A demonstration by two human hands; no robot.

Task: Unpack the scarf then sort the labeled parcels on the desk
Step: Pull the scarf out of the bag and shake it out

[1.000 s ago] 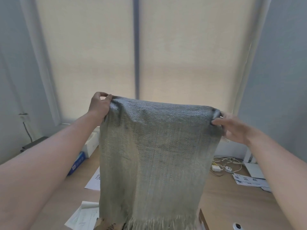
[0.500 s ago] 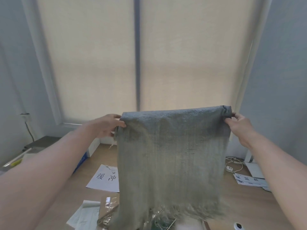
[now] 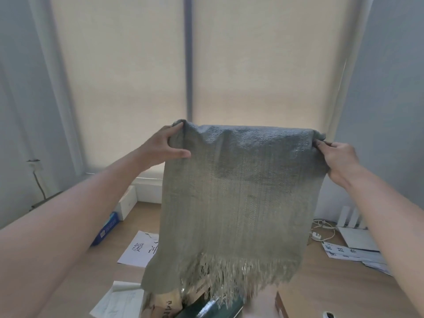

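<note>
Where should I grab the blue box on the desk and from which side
Probably by its long side edges, coming from above. The blue box lies flat on the desk, its near end behind the left forearm, white boxes beyond, so the top is most open.

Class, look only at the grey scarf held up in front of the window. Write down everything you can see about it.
The scarf is grey-green, loosely woven, apparently soft knit or wool. It hangs spread flat in the air, its top edge folded over and slightly sagging between the left hand and the right hand, each pinching a top corner. A pale tasselled fringe ends its bottom edge, dangling just above packaging on the desk.
</note>
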